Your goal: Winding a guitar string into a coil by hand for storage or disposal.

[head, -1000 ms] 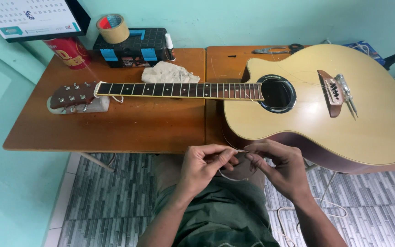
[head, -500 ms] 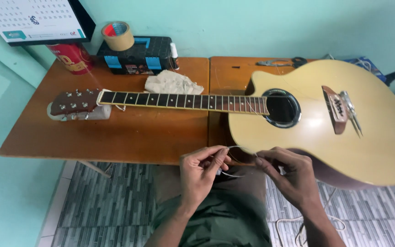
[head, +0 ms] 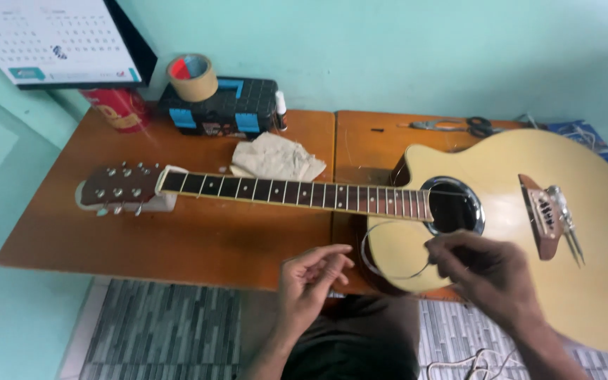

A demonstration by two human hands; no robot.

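An acoustic guitar (head: 599, 232) lies flat across two wooden tables (head: 177, 239), with its headstock (head: 117, 188) to the left on a pale rest. My right hand (head: 490, 271) is over the guitar's lower edge near the sound hole (head: 452, 205), pinching a thin coiled guitar string (head: 388, 250). The wire loops out to the left of that hand. My left hand (head: 314, 278) hovers at the table's front edge with fingers spread and nothing in it, close to the loop.
At the back stand a black and blue case (head: 223, 105) with a tape roll (head: 193, 76) on it, a red can (head: 119, 109) and a calendar (head: 51, 39). A crumpled cloth (head: 276, 158) lies by the neck. Pliers and scissors (head: 459, 127) lie at the rear right.
Both hands rose from my lap to the guitar's edge. My left hand let go of the string and opened; the right hand carried the coil up over the guitar body.
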